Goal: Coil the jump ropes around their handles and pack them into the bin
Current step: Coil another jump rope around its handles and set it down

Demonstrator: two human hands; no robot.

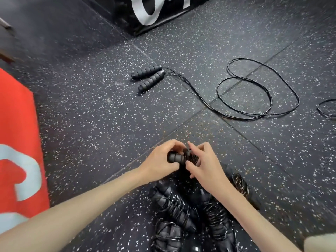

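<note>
Left hand (160, 160) gripping handles (174, 158), right hand (205, 164) pinching cord (190, 155) wound round them, uncoiled rope (254, 91) beyond, coiled ropes (181, 210) below hands

bin (241, 186) mostly hidden by arms, far rope (326, 109) cropped right

Left hand (160, 160) gripping, right hand (205, 162) pinching (fingers curled), bare forearms converging
</note>
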